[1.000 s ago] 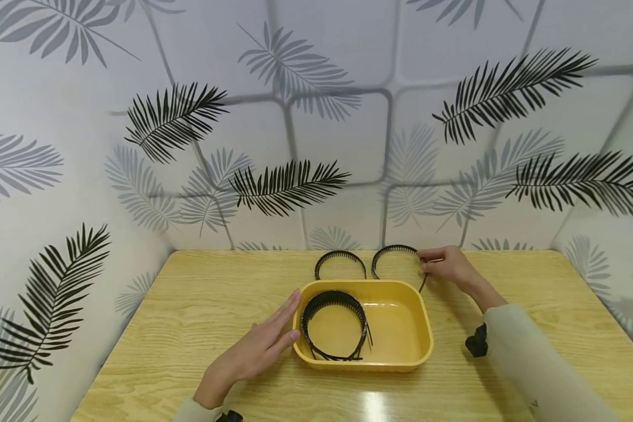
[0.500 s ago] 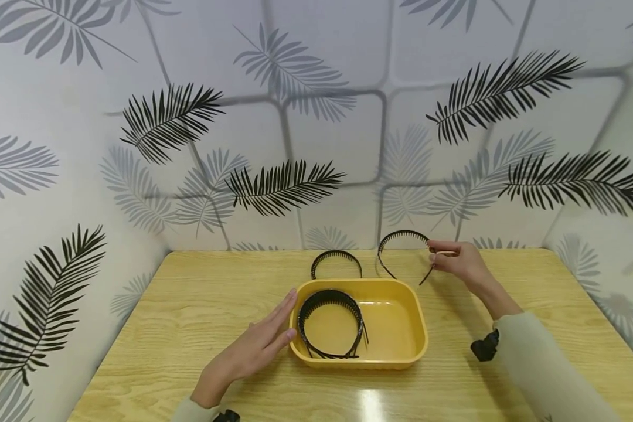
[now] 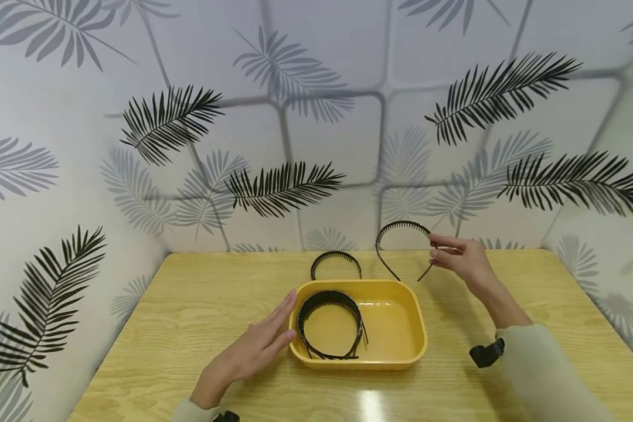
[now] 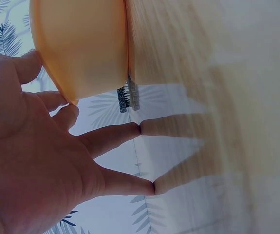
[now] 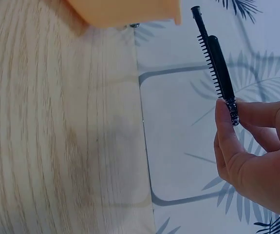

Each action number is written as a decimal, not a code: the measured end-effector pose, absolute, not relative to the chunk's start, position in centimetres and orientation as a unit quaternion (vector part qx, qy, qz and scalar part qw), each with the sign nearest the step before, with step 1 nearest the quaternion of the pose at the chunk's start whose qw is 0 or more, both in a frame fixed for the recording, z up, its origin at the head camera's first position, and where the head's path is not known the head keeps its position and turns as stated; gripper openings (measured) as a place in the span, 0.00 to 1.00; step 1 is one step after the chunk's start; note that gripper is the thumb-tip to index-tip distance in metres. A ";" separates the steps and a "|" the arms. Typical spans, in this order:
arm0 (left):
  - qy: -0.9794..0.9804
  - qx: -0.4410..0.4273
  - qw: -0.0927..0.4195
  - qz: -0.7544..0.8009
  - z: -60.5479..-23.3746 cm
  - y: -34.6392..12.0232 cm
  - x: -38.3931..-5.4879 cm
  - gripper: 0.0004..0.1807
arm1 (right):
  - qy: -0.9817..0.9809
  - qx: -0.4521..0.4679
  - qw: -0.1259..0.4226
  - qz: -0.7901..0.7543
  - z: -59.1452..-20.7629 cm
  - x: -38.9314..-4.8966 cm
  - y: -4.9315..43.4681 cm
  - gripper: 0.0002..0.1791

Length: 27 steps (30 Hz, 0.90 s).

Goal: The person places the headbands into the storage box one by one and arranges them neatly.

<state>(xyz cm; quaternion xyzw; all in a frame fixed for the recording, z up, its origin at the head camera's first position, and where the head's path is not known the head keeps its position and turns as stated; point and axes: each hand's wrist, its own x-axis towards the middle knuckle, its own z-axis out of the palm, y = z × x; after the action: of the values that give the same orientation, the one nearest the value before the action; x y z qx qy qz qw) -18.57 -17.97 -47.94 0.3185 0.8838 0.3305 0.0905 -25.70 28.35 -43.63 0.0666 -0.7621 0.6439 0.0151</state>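
Between thumb and fingers, my right hand [image 3: 464,261] pinches one side of a black toothed headband [image 3: 401,223], raised at the back right beyond the basin. The right wrist view shows this headband [image 5: 220,73] edge-on, with a speckled, shiny outer face by the fingertips. My left hand [image 3: 253,351] rests with extended fingers against the left end of a yellow plastic basin [image 3: 401,364]; in the left wrist view, two fingers of the left hand [image 4: 47,146] reach down to the tabletop. Several black headbands [image 3: 329,298] stand nested together in the basin's left half.
Another black headband [image 3: 336,254] stands on the table behind the basin, its lower part hidden by the rim. The light wooden table [image 3: 190,305] ends at a wall [image 3: 337,146] with a leaf print close behind.
My right hand has lifted the headband from the tabletop, up and slightly back. The left hand stays against the basin, and the nested headbands have not moved.
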 end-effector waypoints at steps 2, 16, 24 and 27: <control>0.883 0.322 0.084 0.331 -48.0 -17.9 -18.6 0.37 | -0.760 0.070 0.024 0.646 -43.4 -25.5 28.1 0.28; 0.883 0.324 0.083 0.329 -47.9 -18.2 -18.6 0.37 | -0.726 0.080 0.046 0.681 -42.6 -23.4 26.2 0.29; 0.883 0.323 0.089 0.328 -47.8 -18.0 -18.6 0.37 | -0.716 0.087 0.049 0.691 -42.0 -22.4 24.9 0.29; 0.884 0.319 0.096 0.327 -47.7 -18.0 -18.6 0.37 | -0.714 0.085 0.043 0.693 -41.8 -22.1 24.3 0.29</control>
<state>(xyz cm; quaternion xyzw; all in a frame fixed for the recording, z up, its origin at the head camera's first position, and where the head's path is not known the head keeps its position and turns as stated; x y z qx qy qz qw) -18.57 -18.03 -47.74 0.3191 0.8842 0.3273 0.0958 -22.07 24.32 -41.78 0.0850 -0.7143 0.6933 0.0428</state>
